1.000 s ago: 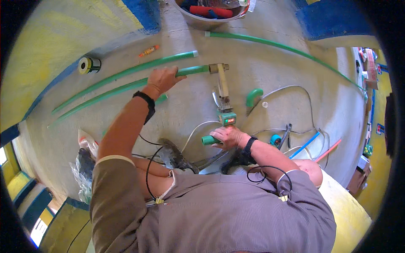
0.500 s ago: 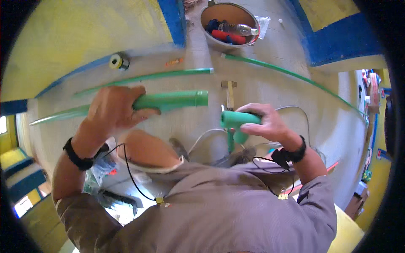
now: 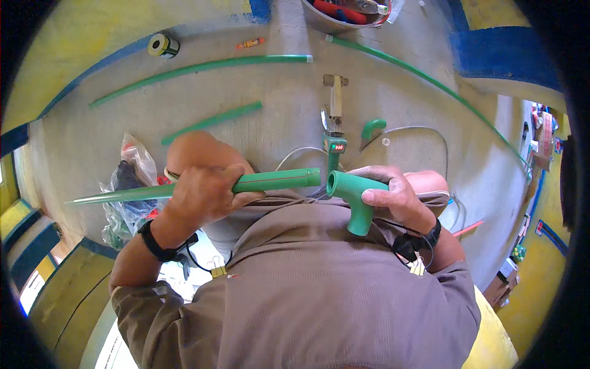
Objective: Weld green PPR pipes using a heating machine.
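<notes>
My left hand (image 3: pixel 203 194) is closed around a long green pipe (image 3: pixel 283 179), held almost level above my lap. My right hand (image 3: pixel 393 194) grips a green elbow fitting (image 3: pixel 359 218), with one mouth facing the pipe's right end and a small gap between them. The other mouth points down toward my body. Beyond the fitting, a pipe heating tool (image 3: pixel 335 145) with a lit red display rests on the floor, its metal head (image 3: pixel 335 80) pointing away from me. A smaller green elbow (image 3: pixel 373 126) lies to the right of the tool.
Loose green pipes (image 3: pixel 203 66) lie across the grey floor (image 3: pixel 270 86). A metal bucket (image 3: pixel 329 21) holds a bottle and red items. A can (image 3: pixel 163 46), an orange tube (image 3: pixel 249 43), plastic bags (image 3: pixel 132 160) and a grey cable (image 3: pixel 424 129) are around me. Yellow-and-blue painted surfaces border the floor.
The pipe has come away from the heating tool, risen and moved down toward my lap. The elbow in my right hand has also moved away from the tool, now turned to face the pipe.
</notes>
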Tool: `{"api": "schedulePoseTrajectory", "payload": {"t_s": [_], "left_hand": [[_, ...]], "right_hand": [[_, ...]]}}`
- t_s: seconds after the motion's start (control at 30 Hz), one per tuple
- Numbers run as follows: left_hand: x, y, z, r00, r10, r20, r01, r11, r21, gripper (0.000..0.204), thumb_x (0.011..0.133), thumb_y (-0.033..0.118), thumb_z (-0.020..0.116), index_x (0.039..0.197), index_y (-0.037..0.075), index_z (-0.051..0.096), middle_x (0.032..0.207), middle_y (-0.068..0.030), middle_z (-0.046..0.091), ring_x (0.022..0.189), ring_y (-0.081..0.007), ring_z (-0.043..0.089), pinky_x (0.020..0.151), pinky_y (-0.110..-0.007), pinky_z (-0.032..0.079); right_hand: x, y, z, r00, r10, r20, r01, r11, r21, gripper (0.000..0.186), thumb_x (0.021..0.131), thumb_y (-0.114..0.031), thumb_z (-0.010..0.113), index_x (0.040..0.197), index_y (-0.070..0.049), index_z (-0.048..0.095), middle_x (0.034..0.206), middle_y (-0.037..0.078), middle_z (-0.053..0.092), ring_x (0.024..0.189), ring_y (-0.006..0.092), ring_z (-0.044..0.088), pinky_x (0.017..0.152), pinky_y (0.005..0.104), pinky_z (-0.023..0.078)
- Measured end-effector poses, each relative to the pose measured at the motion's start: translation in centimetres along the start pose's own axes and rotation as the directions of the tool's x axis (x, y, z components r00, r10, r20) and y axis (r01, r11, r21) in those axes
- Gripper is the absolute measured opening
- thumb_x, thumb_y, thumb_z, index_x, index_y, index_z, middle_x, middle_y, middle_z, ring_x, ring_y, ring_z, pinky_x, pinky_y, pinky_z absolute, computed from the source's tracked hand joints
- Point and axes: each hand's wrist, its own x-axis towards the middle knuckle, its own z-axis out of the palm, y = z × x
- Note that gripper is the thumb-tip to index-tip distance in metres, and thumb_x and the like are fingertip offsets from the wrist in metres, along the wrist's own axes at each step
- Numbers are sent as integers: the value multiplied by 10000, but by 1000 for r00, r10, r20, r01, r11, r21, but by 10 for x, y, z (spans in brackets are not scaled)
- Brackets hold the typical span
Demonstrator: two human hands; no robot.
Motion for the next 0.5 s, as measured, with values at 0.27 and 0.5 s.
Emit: {"api": "schedulePoseTrajectory", "payload": {"t_s": [0.27, 0.5], "left_hand": [[3, 8, -1, 998, 2, 58, -7, 996, 87, 449, 794, 599, 644, 812, 153, 589, 525, -80, 560, 492, -276, 610, 441, -407, 459], [8, 6, 2, 999, 43, 9, -43, 999, 33, 449, 788, 604, 643, 819, 158, 595, 515, -75, 547, 485, -271, 607, 430, -400, 455]], "right_hand": [[0, 15, 0, 1000, 23, -12, -23, 999, 31, 598, 799, -329, 729, 1204, 88, 588, 1054, 127, 660, 953, 175, 631, 865, 301, 498], [1, 19, -1, 1000, 11, 3, -11, 1000, 23, 595, 804, -343, 719, 1188, 95, 598, 1041, 126, 663, 946, 173, 627, 856, 298, 494]]}}
